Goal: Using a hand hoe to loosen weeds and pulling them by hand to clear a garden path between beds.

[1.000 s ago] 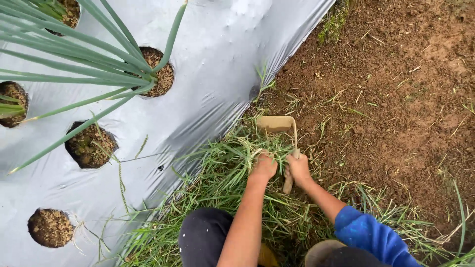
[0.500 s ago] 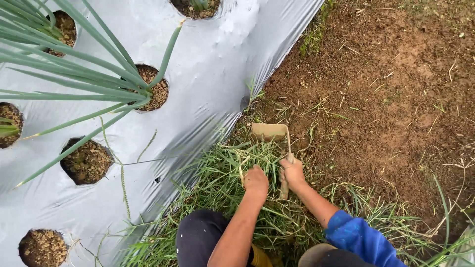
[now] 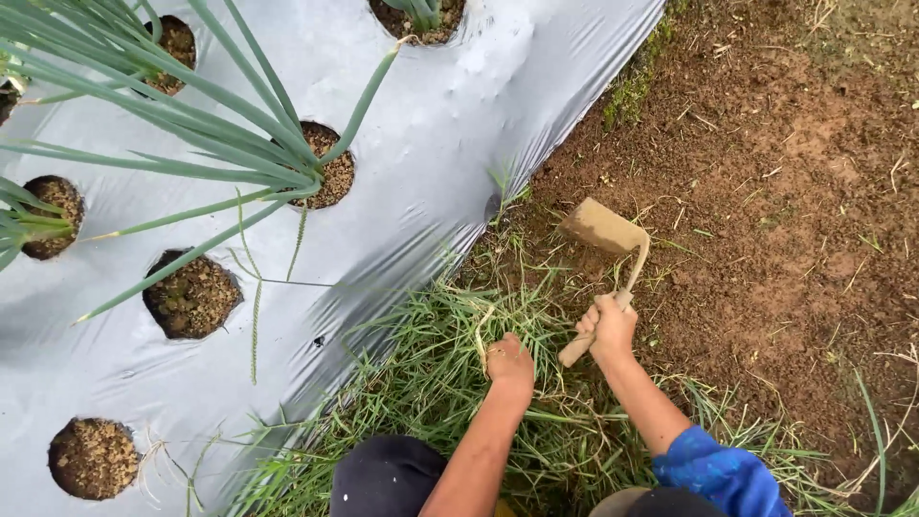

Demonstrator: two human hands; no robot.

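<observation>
Your right hand [image 3: 607,327] is closed in a fist around the wooden handle of the hand hoe [image 3: 605,251], gripping it near the lower end so that a short stub of handle shows below the fist. The hoe's flat, soil-coated blade sits beyond your right hand, raised over the bare brown soil [image 3: 785,191] just off the edge of the silver plastic mulch sheet [image 3: 450,144]. Your left hand [image 3: 509,364] is pressed together around a tuft of the grass [image 3: 431,373], which grows in a dense strip along the edge of the sheet. The two hands are near each other but apart. On the sheet, round planting holes [image 3: 191,295] filled with soil are well apart from the hoe, and long green onion leaves [image 3: 220,144] spread above them.
</observation>
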